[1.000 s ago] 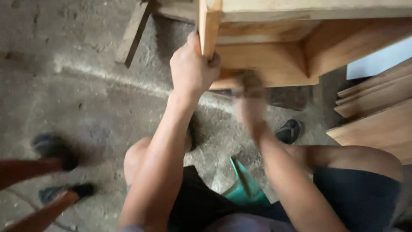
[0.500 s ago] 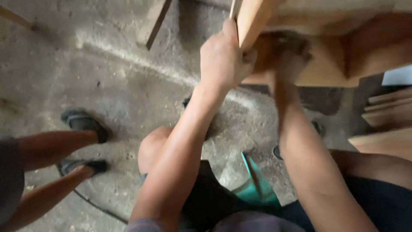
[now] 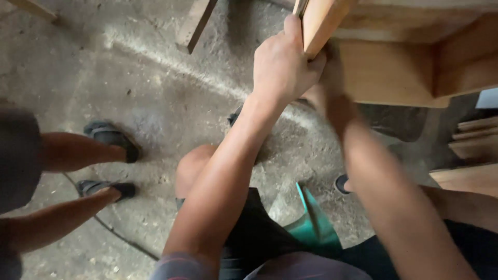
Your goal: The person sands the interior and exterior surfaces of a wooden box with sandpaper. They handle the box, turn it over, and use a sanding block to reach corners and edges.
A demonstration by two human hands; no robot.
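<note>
1. Since the earlier frame, the view had shifted so that both hands sat higher and more to the right, and the other person's legs (image 3: 78, 155) had come further into view at the left.
2. I saw the left hand (image 3: 282, 65) with its fingers (image 3: 293, 28) clenched around the wooden post (image 3: 319, 21) of the wooden frame (image 3: 394, 62).
3. The post's long axis ran up and away from the hand, slightly tilted.
4. The right hand (image 3: 332, 85) was just behind the left, under the frame's panel; it was blurred, so I cannot tell its fingers' state.
5. The left hand was the nearer one to the post.
6. A green object (image 3: 311, 223) lay between my knees, above the concrete floor (image 3: 129, 67).
</note>
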